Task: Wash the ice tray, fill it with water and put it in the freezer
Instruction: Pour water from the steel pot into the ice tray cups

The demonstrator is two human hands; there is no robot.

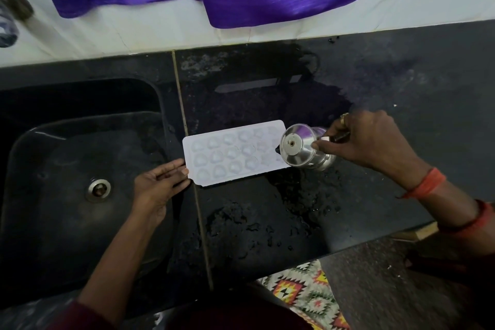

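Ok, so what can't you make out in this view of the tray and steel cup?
Head view only.
Ice tray: how full its cells are; they are too pale and glossy to tell.
Steel cup: its mouth faces away, so any water in it is hidden; it covers the tray's right corner.
Blurred object, top left: cut by the edge, maybe a tap.
Right hand: fingers behind the cup.
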